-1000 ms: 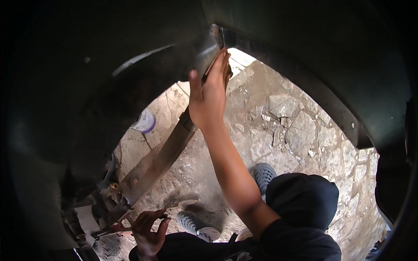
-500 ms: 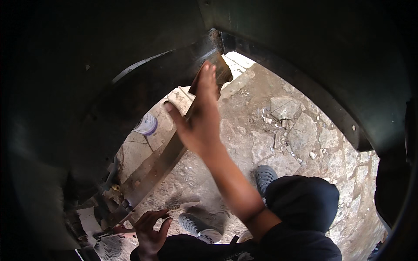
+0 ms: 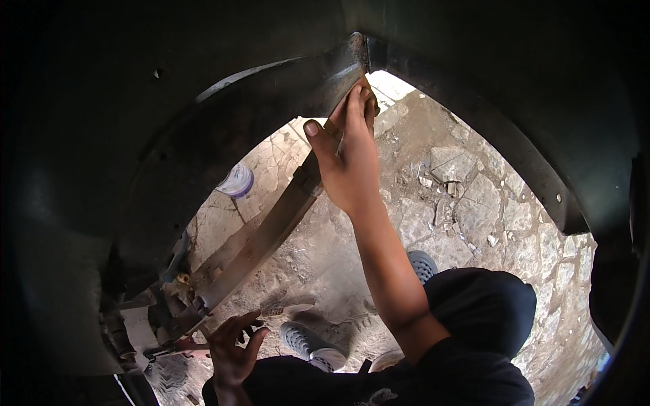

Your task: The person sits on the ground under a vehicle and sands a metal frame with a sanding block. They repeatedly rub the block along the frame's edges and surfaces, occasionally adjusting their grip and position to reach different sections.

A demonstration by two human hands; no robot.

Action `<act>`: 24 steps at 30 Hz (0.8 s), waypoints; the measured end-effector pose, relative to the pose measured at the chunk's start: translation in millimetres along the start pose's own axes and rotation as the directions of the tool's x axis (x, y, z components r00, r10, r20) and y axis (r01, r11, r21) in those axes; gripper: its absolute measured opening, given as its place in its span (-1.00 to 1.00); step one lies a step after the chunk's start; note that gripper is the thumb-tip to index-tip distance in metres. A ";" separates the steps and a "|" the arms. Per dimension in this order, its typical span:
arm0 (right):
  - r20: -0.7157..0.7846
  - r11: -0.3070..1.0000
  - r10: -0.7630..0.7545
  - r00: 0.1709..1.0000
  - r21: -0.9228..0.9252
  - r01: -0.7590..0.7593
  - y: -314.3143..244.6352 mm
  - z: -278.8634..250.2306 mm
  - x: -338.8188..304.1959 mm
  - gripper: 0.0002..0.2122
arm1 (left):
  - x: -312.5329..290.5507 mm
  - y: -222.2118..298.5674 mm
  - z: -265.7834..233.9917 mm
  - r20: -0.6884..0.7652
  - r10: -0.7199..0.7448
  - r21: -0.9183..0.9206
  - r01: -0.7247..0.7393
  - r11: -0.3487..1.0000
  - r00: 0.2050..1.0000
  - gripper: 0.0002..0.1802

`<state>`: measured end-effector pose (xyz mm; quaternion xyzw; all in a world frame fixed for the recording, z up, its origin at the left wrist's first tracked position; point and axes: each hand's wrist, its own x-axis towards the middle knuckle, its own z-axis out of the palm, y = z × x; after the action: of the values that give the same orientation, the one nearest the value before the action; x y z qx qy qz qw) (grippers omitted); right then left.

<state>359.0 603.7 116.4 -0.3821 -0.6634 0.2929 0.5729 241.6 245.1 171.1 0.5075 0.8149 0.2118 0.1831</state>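
My right hand (image 3: 351, 159) reaches up to the top end of a long metal bar (image 3: 254, 247) that slopes from the lower left up to the dark panel. Its fingers lie stretched along a rusty bracket (image 3: 345, 101) there, thumb held apart, and cover part of it. Lower left, my left hand (image 3: 232, 348) hangs near the bar's lower end, with loosely bent fingers, the thumb apart and nothing seen between them.
A dark curved panel (image 3: 223, 128) arches around the opening, and its right edge (image 3: 514, 142) comes down close by. Mechanical parts (image 3: 142, 331) crowd the lower left. A white and purple tub (image 3: 237, 180) stands on the stone floor (image 3: 474, 203). A grey shoe (image 3: 305, 338) is below.
My right hand has shifted up along the bracket, its fingertips now bent closer against it. The left hand stays almost in place. The whole view has turned slightly, moving the panel and bracket rightward.
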 end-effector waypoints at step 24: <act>-0.016 0.992 0.121 0.993 -0.022 -0.121 -7.7 -4.8 7.7 -0.15 | -2.6 -2.5 6.6 0.007 -0.006 -0.071 0.007 0.997 1.000 -0.82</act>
<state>361.9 605.9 127.7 -0.4301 -0.6380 0.3168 0.5546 244.3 242.8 164.4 0.4987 0.8078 0.2386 0.2044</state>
